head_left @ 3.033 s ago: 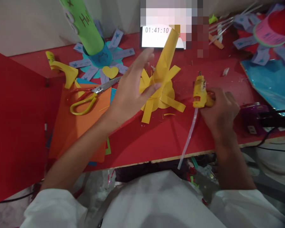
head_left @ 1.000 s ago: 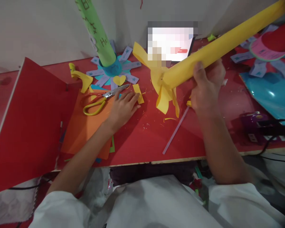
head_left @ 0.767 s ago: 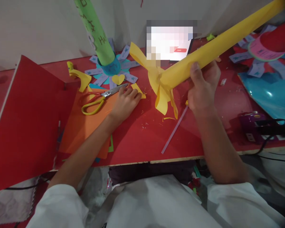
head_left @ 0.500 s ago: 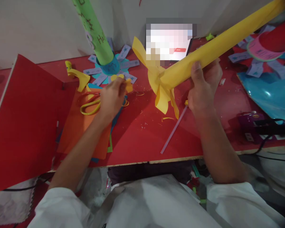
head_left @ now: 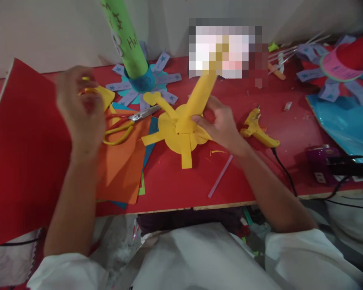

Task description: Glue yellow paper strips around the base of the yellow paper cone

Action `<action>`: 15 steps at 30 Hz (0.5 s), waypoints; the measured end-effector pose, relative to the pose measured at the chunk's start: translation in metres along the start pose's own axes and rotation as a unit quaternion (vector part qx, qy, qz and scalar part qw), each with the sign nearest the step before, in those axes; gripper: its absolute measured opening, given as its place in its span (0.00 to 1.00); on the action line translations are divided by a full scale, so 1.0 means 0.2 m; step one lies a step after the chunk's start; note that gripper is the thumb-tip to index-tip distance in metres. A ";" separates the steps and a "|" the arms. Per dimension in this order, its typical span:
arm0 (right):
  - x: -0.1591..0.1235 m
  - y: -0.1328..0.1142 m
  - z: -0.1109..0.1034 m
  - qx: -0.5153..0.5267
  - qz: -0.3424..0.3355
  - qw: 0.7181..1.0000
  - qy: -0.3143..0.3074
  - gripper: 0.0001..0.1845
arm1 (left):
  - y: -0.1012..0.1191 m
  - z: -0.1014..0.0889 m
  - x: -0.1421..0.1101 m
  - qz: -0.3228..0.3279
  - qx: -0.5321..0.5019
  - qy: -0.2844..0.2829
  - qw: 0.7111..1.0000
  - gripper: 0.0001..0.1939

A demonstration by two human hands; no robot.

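Observation:
A yellow paper tube (head_left: 199, 98) stands tilted on the red table (head_left: 175, 185), with a round yellow base and flat strips (head_left: 186, 155) spread around it. My right hand (head_left: 222, 127) grips the tube low down, just above the base. My left hand (head_left: 77, 104) is raised over the left side of the table and is blurred. Its fingers are curled on a small yellow paper piece (head_left: 85, 79). Yellow-handled scissors (head_left: 121, 127) lie on orange paper (head_left: 121, 161) between my hands.
A yellow glue gun (head_left: 258, 131) with a black cord lies right of my right hand, a clear glue stick (head_left: 220, 181) nearer the table edge. A green tube (head_left: 127, 36) stands at the back on a blue star flower. A red board (head_left: 21, 161) is on the left, blue foil (head_left: 345, 117) and a purple device (head_left: 320, 161) on the right.
The yellow tube went from lying sideways in the air to standing on its base on the table. My left hand picked up a yellow piece and lifted away to the left.

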State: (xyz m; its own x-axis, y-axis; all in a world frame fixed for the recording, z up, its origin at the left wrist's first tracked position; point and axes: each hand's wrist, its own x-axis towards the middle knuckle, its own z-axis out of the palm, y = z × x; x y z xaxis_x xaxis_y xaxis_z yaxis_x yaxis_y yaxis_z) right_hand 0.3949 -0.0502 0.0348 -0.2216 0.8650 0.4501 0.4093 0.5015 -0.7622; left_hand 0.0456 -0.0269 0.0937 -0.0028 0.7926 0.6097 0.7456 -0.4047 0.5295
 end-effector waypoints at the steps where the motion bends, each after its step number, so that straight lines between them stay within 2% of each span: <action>1: 0.01 0.00 0.00 -0.010 -0.004 1.000 -0.014 0.28 | 0.07 0.05 0.01 0.013 -0.069 -0.070 0.995 0.19; 3: 0.01 -0.01 -0.02 -0.023 -0.010 1.000 0.001 0.25 | 0.23 0.14 0.06 0.056 -0.174 -0.207 0.961 0.27; 4: 0.01 0.00 -0.05 -0.032 -0.009 0.999 0.027 0.23 | 0.30 0.17 0.08 0.077 -0.190 -0.270 0.941 0.32; 6: -0.01 0.03 -0.11 -0.072 0.005 0.992 0.098 0.18 | 0.43 0.23 0.14 0.100 -0.200 -0.334 0.916 0.38; 8: -0.02 0.10 -0.17 -0.184 0.030 0.978 0.091 0.15 | 0.53 0.27 0.19 0.122 -0.211 -0.356 0.902 0.39; 9: -0.02 0.13 -0.19 -0.239 0.035 0.968 0.071 0.15 | 0.56 0.29 0.20 0.123 -0.200 -0.365 0.901 0.31; 12: -0.03 0.24 -0.19 -0.275 0.052 0.960 0.023 0.12 | 0.61 0.32 0.23 0.116 -0.202 -0.377 0.896 0.11; 15: -0.02 0.31 -0.14 -0.283 0.054 0.958 -0.005 0.14 | 0.62 0.33 0.23 0.120 -0.225 -0.358 0.898 0.05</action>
State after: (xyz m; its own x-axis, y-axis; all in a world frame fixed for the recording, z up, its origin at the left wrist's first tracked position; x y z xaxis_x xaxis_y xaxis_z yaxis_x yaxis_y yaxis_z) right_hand 0.4468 -0.0227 -0.0017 -0.1574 0.9131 0.3761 0.8437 0.3223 -0.4292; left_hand 0.1814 -0.0100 0.1494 0.6719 0.6825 0.2876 0.3217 -0.6187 0.7167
